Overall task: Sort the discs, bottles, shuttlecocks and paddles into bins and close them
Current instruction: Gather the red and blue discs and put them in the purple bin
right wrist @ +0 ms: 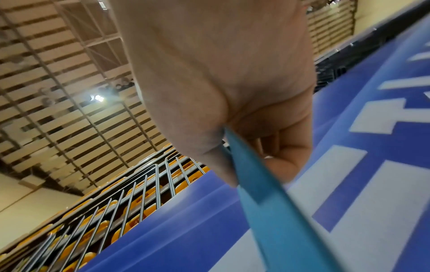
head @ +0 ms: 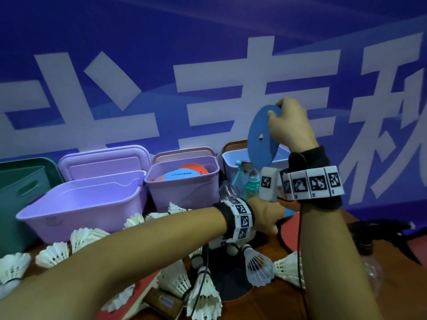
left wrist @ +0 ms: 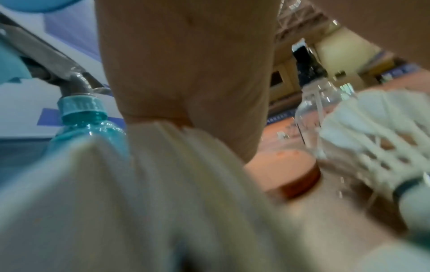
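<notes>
Pinching the blue disc (head: 262, 137) by its top edge above the pale blue bottle bin (head: 231, 162), right hand (head: 288, 123) risks dropping it there instead of the disc bin (head: 182, 190); left hand (head: 265, 215) grip unclear.

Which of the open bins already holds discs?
The smaller purple bin, second from the right: orange and blue discs lie inside. The large purple bin to its left shows only bare interior.
</notes>
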